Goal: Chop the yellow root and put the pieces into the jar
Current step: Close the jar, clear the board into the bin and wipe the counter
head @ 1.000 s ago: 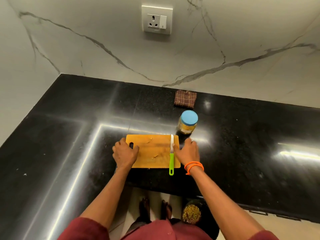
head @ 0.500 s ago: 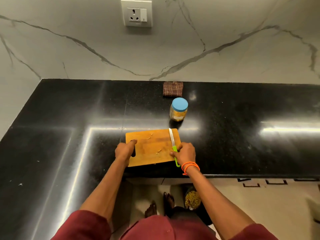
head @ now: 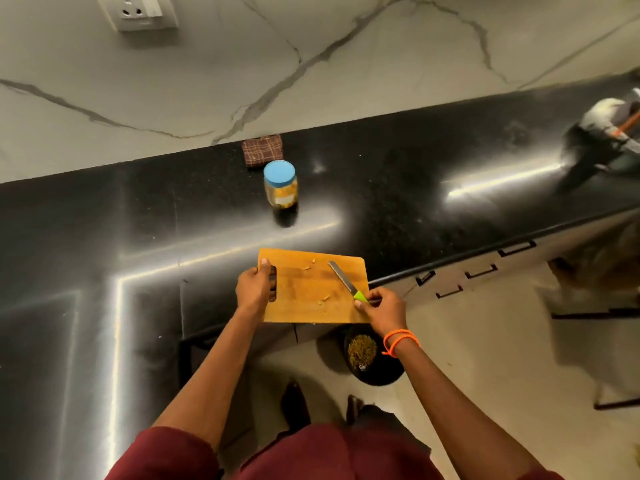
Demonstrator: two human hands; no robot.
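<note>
Board now pulled out past front edge of counter, over floor and bin. Left hand curled round board's handle slot. Right hand wrapped round green knife. Few yellow bits left on board. Jar stands lidded, well apart, near back wall edge.

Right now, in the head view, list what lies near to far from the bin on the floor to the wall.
Bin → cutting board with the knife on it → blue-lidded jar → checked cloth by the wall.
</note>
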